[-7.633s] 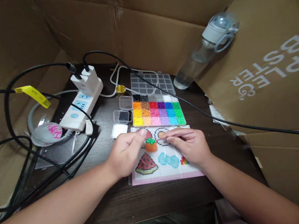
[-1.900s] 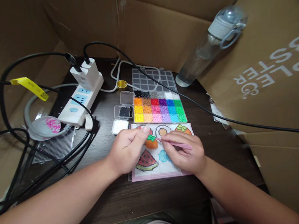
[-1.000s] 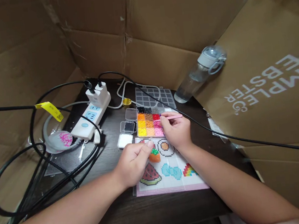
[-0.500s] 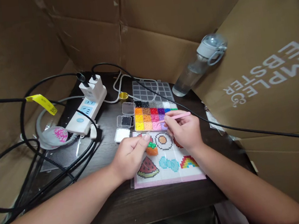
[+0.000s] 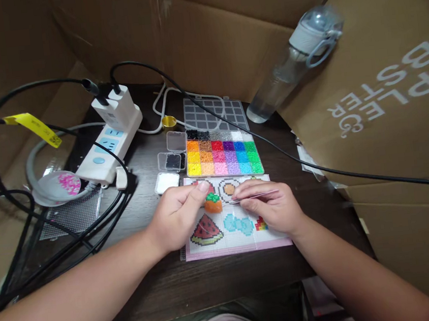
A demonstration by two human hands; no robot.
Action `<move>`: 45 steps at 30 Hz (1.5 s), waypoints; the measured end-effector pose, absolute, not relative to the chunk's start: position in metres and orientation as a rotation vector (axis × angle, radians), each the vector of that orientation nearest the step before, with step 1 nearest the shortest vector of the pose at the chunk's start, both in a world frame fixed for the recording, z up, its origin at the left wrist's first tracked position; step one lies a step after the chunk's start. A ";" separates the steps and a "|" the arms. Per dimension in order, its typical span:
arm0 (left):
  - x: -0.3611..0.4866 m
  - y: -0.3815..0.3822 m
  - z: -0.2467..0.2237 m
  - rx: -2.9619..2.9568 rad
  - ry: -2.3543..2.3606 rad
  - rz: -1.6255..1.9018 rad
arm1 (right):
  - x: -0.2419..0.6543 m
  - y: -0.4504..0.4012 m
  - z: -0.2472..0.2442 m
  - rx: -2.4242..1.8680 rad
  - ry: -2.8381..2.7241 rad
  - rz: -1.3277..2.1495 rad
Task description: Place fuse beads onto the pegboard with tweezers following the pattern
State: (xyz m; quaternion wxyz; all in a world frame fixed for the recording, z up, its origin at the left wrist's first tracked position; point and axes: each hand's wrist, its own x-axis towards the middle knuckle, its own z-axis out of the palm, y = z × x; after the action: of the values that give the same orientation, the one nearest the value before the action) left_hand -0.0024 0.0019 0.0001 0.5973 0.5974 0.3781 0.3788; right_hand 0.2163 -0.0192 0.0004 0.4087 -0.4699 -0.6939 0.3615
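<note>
A pegboard over a printed pattern sheet (image 5: 241, 239) lies at the table's front, showing a watermelon, a blue bow and a rainbow. My left hand (image 5: 176, 215) rests on its left part, fingers curled, thumb tip touching the board beside an orange bead fruit with a green top (image 5: 213, 203). My right hand (image 5: 273, 208) pinches thin pink tweezers (image 5: 254, 195), whose tip points left at that bead fruit. Behind the board sits the bead tray (image 5: 224, 158) with several coloured compartments.
A white power strip (image 5: 110, 135) with plugs and black cables (image 5: 52, 218) fills the left side. Small clear boxes (image 5: 172, 161), a clear lid (image 5: 215, 114), a gold cap (image 5: 169, 122) and a leaning water bottle (image 5: 288, 63) stand behind. Cardboard walls surround the table.
My right hand came back from the bead tray to the pegboard, bringing the tweezers' tip to the orange bead fruit. My left hand stayed on the board.
</note>
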 end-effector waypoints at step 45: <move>-0.001 0.002 0.000 1.421 0.903 0.873 | 0.198 0.018 0.013 -1.299 -1.470 0.817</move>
State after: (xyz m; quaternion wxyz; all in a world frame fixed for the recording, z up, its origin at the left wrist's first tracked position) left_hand -0.0015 0.0024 -0.0005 0.5830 0.6088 0.3870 0.3738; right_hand 0.1983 0.0177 0.0129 0.4868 -0.5341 -0.6042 0.3357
